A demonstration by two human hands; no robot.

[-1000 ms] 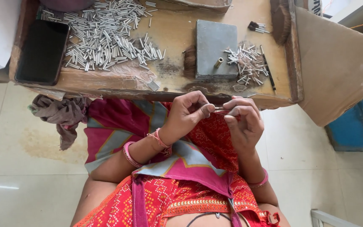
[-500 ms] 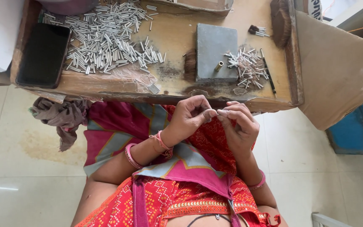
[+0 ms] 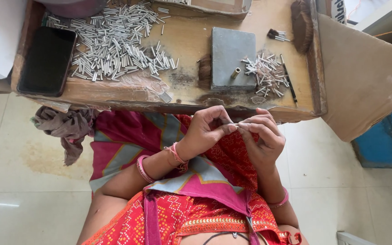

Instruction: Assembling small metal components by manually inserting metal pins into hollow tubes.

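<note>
Silver tube (image 3: 237, 124), thin and short, sits pinched between my two hands just in front of the low wooden table's (image 3: 187, 97) near edge, above my red patterned lap. From the head view, my left hand (image 3: 207, 129) has its fingertips closed together on one end, and my right hand (image 3: 262, 136) curls its fingers shut around the other. On the table lie a big heap of silver tubes (image 3: 114, 41), a grey metal block (image 3: 233, 58), a smaller pile (image 3: 264, 72) beside it, and a black phone (image 3: 47, 61).
</note>
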